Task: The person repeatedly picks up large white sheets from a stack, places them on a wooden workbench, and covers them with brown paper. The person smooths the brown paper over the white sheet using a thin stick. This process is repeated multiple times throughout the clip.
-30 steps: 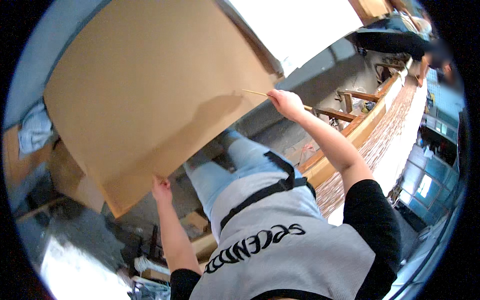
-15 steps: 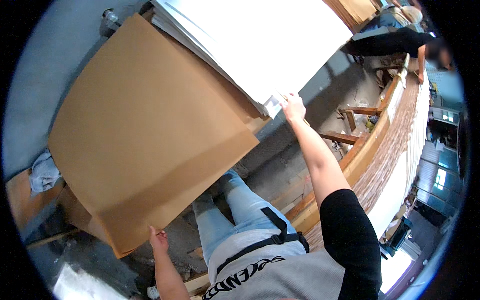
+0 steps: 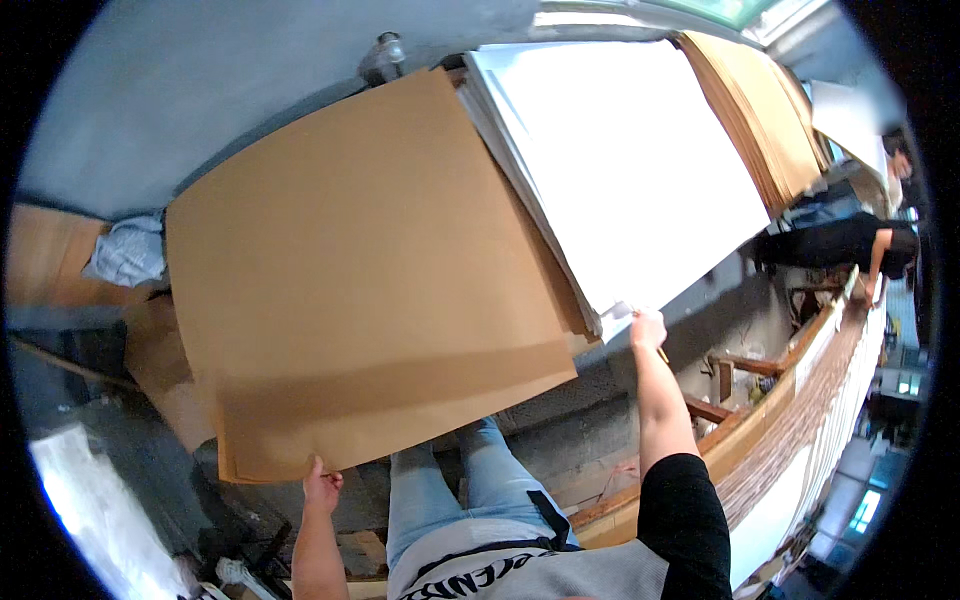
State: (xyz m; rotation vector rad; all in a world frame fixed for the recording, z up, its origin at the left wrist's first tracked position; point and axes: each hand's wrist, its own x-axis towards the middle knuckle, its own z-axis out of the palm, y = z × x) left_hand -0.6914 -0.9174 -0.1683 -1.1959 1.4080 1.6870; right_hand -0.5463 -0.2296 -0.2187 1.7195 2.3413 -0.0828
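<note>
A large brown paper sheet [image 3: 370,240] lies on top of a stack of the same, its near edge in shadow. My left hand [image 3: 321,487] pinches that near edge close to its left corner, thumb on top. Beside it to the right is a thick stack of big white sheets [image 3: 620,160]. My right hand [image 3: 648,328] is closed at the near corner of the white stack, where a small crumpled, shiny piece [image 3: 616,320] shows. A thin yellow stick [image 3: 663,355], perhaps a pencil, pokes out of the right hand; how the fingers grip the corner is hidden.
Another brown stack [image 3: 755,120] stands beyond the white one. At right runs a long wooden frame [image 3: 760,405] with layered strips on it; a co-worker in black [image 3: 840,240] bends over its far end. A grey cloth [image 3: 128,250] lies at left by the wall.
The view has swung, so the stacks sit lower and further right, and more of the far brown stack shows. Both hands stay at the same sheet corners.
</note>
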